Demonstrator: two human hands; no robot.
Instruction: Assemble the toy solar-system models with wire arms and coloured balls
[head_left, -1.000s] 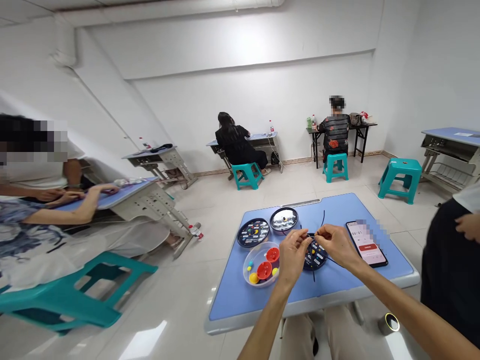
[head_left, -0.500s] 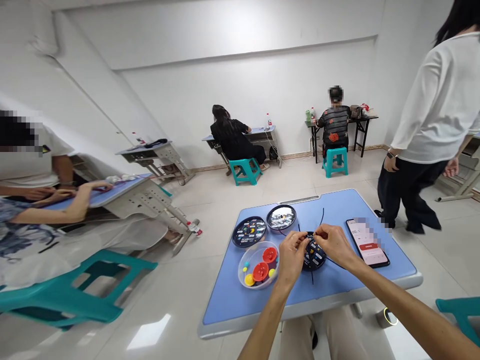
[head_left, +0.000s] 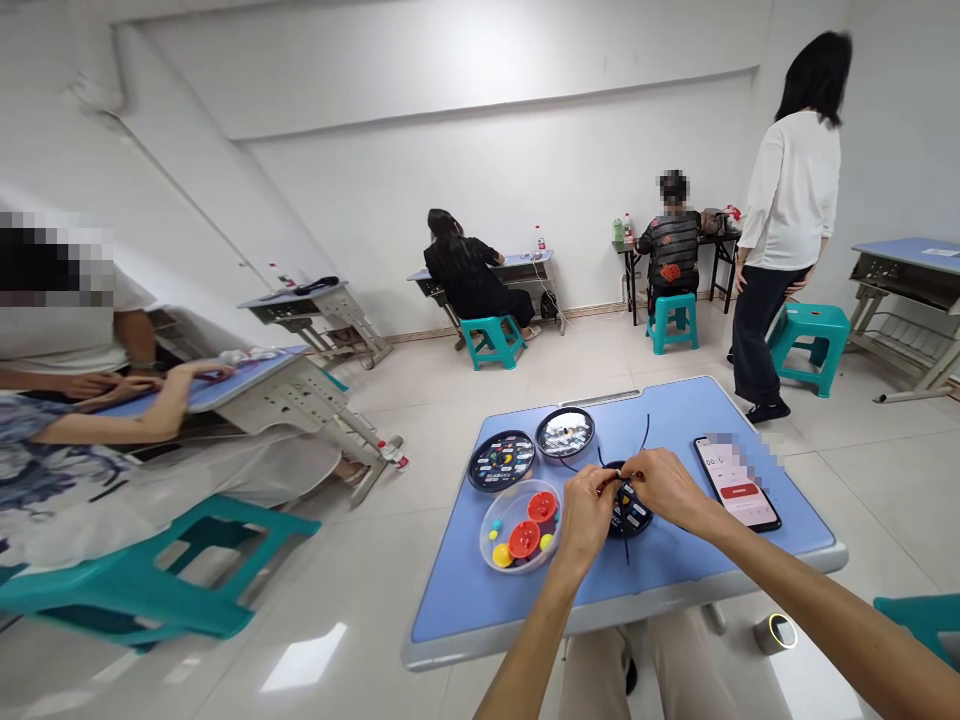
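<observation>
left hand (head_left: pixel 587 505) pinching thin black wire (head_left: pixel 646 432) | right hand (head_left: pixel 667 490) pinching it too | round black disc (head_left: pixel 631 520) just below, on blue desk (head_left: pixel 480 590)

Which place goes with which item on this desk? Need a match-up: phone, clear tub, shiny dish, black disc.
Items:
1. Phone
2. Clear tub
3. Shiny dish
4. Black disc

Places:
A. Far part of the desk, beside the black tray
B. Below the left hand and right hand
C. Right side of the desk, screen up
D. Near left part of the desk, holding red pieces

Pairs: 1-C, 2-D, 3-A, 4-B
</observation>
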